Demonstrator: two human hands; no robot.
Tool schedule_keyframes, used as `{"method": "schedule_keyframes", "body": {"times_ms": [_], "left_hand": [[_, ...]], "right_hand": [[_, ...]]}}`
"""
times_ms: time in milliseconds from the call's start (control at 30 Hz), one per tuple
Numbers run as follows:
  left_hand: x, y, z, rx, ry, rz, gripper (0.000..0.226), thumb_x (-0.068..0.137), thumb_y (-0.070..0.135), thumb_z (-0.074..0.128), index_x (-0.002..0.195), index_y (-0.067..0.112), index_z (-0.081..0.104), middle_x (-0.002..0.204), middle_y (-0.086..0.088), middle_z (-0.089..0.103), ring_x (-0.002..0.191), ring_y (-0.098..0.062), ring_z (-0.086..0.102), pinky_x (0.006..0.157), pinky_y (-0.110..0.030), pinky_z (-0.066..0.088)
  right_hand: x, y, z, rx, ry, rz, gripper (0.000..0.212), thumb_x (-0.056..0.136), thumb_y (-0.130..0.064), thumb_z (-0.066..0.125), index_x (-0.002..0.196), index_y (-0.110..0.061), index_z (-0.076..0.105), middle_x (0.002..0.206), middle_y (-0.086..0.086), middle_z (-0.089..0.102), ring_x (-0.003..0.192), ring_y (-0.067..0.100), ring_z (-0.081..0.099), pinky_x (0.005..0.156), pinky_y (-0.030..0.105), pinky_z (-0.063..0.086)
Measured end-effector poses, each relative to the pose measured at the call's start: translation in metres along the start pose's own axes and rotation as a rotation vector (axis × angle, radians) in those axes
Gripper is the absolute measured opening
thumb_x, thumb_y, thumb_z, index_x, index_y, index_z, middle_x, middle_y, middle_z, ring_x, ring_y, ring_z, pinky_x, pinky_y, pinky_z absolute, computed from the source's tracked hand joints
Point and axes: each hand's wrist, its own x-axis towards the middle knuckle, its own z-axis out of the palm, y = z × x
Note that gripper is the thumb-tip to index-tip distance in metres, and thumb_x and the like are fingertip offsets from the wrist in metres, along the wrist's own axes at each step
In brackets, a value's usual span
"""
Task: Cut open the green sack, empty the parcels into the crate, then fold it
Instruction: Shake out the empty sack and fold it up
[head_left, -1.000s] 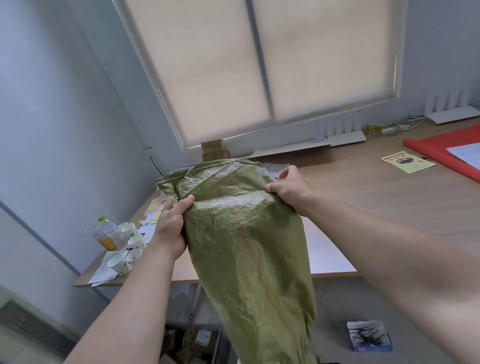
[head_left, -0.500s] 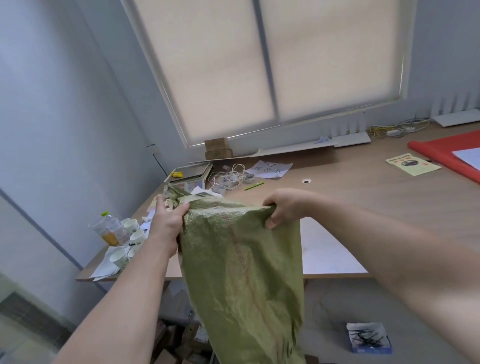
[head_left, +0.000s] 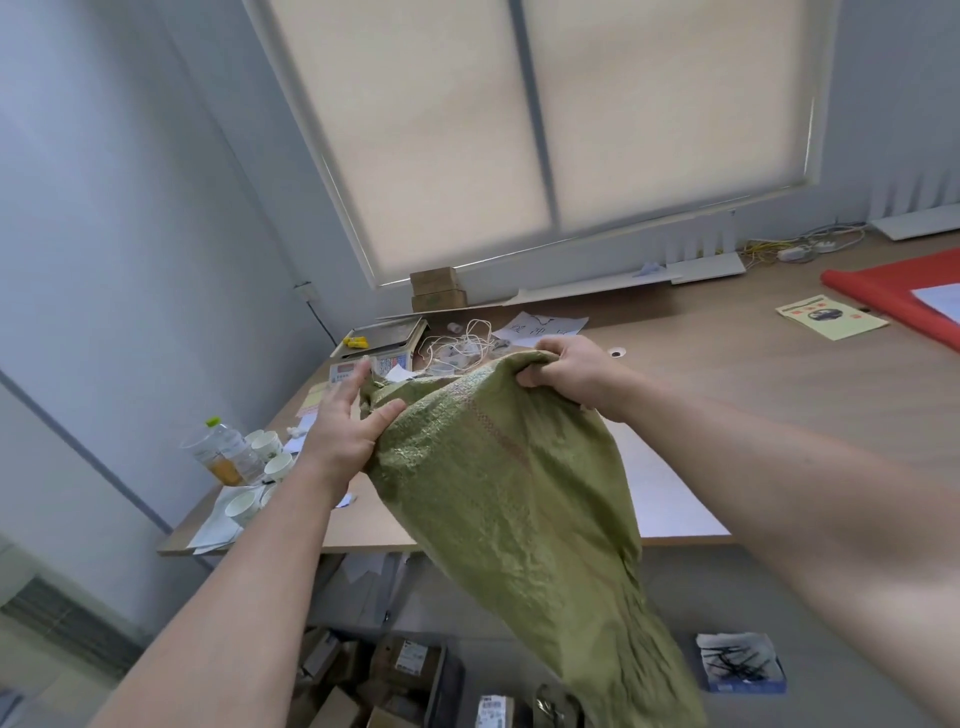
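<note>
Two bare hands work the green sack (head_left: 509, 499) at the centre of the frame. The right hand (head_left: 571, 371), right of centre, is closed in a fist around a bunched upper corner of the sack; the left hand (head_left: 345, 428), left of centre, is spread open, its fingers (head_left: 349, 385) extended and its thumb pressing against the opposite upper edge without a full grasp. The sack hangs limp and flat from this upper edge, trailing toward the lower right of the frame, which suggests it is already emptied; the step in hand appears to be the folding. The next move calls for the left hand to close on its corner so the edge can be drawn taut and doubled over. The sack is coarse woven plastic, slightly glossy, creased, with a faint reddish stripe running lengthwise. Boxed parcels (head_left: 410, 662) lie at the lower centre, in what may be the crate, its rim indistinct. Behind stands a wooden desk (head_left: 727, 364) carrying paper cups (head_left: 267, 452).
</note>
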Motion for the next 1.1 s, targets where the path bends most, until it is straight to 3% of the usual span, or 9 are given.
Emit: {"method": "schedule_keyframes", "body": {"times_ms": [133,200,300,433,533,633,733,867,1100], "left_hand": [[-0.012,0.011,0.007,-0.072,-0.258,-0.092,0.086,0.045,0.087,0.070,0.113,0.033,0.067,0.123,-0.011,0.063,0.110,-0.035,0.063,0.079,-0.050,0.055],[-0.015,0.011,0.009,0.011,-0.366,-0.086,0.103,0.034,0.087,0.072,0.122,0.035,0.059,0.116,-0.003,0.062,0.095,-0.021,0.061,0.070,-0.035,0.049],[-0.016,0.007,0.014,0.019,-0.375,-0.066,0.118,0.033,0.066,0.087,0.137,0.032,0.042,0.122,0.004,0.058,0.102,-0.012,0.061,0.081,-0.025,0.049],[-0.015,-0.002,0.020,-0.066,-0.249,-0.115,0.071,0.060,0.024,0.079,0.124,0.026,0.050,0.112,-0.007,0.063,0.106,-0.027,0.063,0.091,-0.039,0.052],[-0.013,-0.009,0.016,-0.195,-0.099,-0.144,0.034,0.080,0.003,0.066,0.109,0.018,0.058,0.103,-0.011,0.065,0.098,-0.031,0.061,0.086,-0.042,0.051],[-0.014,-0.015,0.011,-0.353,-0.036,-0.203,0.025,0.090,0.002,0.056,0.105,0.021,0.064,0.095,-0.010,0.063,0.087,-0.026,0.056,0.074,-0.038,0.048],[-0.017,-0.014,0.011,-0.448,0.000,-0.286,0.013,0.092,0.011,0.056,0.098,0.016,0.067,0.099,-0.015,0.067,0.093,-0.031,0.061,0.086,-0.046,0.049],[-0.016,-0.008,0.008,-0.533,-0.024,-0.356,0.026,0.094,0.027,0.055,0.105,0.010,0.071,0.107,-0.019,0.072,0.093,-0.034,0.068,0.089,-0.047,0.052],[-0.019,-0.001,0.009,-0.645,-0.136,-0.394,0.031,0.095,0.030,0.055,0.110,0.008,0.069,0.103,-0.015,0.076,0.083,-0.027,0.074,0.085,-0.043,0.053]], "right_hand": [[0.004,-0.005,0.003,-0.078,0.183,-0.037,0.018,0.079,-0.022,0.073,0.071,-0.025,0.057,0.071,-0.008,0.057,0.076,0.016,0.054,0.060,0.027,0.037],[0.006,-0.007,0.003,-0.139,0.268,-0.047,0.014,0.078,-0.026,0.073,0.077,-0.022,0.059,0.075,-0.005,0.060,0.081,0.019,0.055,0.062,0.029,0.035],[0.004,-0.014,0.004,-0.180,0.338,-0.053,0.017,0.078,-0.028,0.073,0.088,-0.017,0.064,0.083,0.000,0.064,0.087,0.020,0.055,0.062,0.029,0.033],[0.003,-0.020,0.004,-0.133,0.360,-0.042,0.019,0.075,-0.031,0.075,0.081,-0.023,0.059,0.080,-0.005,0.062,0.085,0.018,0.054,0.055,0.024,0.034],[0.001,-0.013,-0.001,-0.156,0.294,-0.141,0.030,0.073,-0.037,0.079,0.093,-0.027,0.060,0.088,-0.007,0.063,0.087,0.016,0.057,0.064,0.026,0.039],[-0.004,-0.005,-0.008,-0.041,0.205,-0.213,0.055,0.065,-0.045,0.083,0.112,-0.033,0.058,0.094,-0.010,0.060,0.093,0.013,0.061,0.081,0.027,0.048],[-0.006,0.005,-0.013,0.152,0.080,-0.165,0.078,0.057,-0.043,0.085,0.127,-0.039,0.050,0.111,-0.006,0.064,0.104,0.012,0.065,0.091,0.030,0.052],[-0.015,0.025,-0.011,0.199,-0.106,-0.036,0.048,0.073,-0.016,0.083,0.117,-0.019,0.065,0.112,0.002,0.071,0.104,0.019,0.068,0.089,0.031,0.055],[-0.013,0.030,0.000,0.382,0.076,0.020,0.025,0.086,-0.010,0.071,0.110,-0.004,0.066,0.096,0.010,0.072,0.085,0.025,0.069,0.073,0.031,0.060]]}}
